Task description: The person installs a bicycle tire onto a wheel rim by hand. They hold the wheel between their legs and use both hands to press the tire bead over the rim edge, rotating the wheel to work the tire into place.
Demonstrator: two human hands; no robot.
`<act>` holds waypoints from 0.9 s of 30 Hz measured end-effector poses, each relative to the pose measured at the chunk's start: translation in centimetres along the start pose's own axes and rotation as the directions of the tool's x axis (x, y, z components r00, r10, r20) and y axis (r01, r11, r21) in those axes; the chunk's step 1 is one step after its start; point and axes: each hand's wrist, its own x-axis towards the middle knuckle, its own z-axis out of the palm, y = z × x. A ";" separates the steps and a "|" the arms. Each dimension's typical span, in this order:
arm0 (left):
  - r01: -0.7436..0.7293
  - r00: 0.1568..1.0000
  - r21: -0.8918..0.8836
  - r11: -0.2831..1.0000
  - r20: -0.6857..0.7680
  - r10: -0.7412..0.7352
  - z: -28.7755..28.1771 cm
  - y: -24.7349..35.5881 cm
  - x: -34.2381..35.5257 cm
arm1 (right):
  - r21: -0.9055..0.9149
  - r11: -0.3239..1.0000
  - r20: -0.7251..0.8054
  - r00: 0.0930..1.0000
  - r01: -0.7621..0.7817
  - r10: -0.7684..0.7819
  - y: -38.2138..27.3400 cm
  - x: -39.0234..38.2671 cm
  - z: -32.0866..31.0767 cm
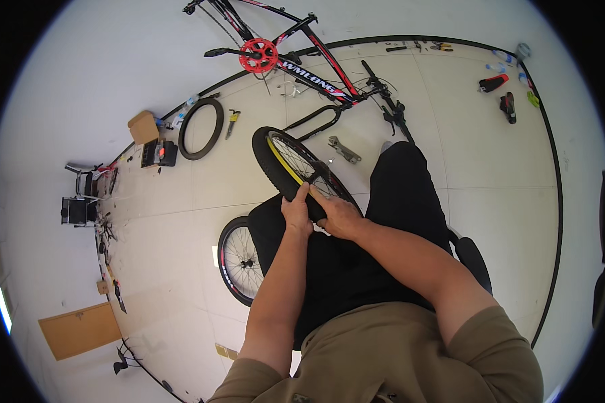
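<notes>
My left hand [296, 208] and my right hand [337, 213] both grip the lower near part of a bicycle wheel [270, 164] tilted over my lap, thumbs close together beside a yellow band [281, 158] along the inside of its black tyre. Beyond the wheel, a grey metal wrench [345, 149] lies on the floor near my knee. A second spoked wheel [229, 258] lies at my left, partly hidden by my leg. The wheel's far right edge is partly behind my hands and leg.
A black-and-red bicycle frame [323, 50] lies ahead with its handlebar. A loose tyre [185, 138], cutting tool [233, 123], cardboard box [144, 126] and toolbox [151, 154] are front left. A chair [79, 201] stands far left; a saddle [493, 83] and bottles lie front right.
</notes>
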 end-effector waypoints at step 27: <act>0.154 0.927 0.292 0.944 0.287 -0.240 1.1 0.2 -1.7 | 0.112 0.990 -0.043 0.996 0.082 -0.077 3.1 6.5 -5.6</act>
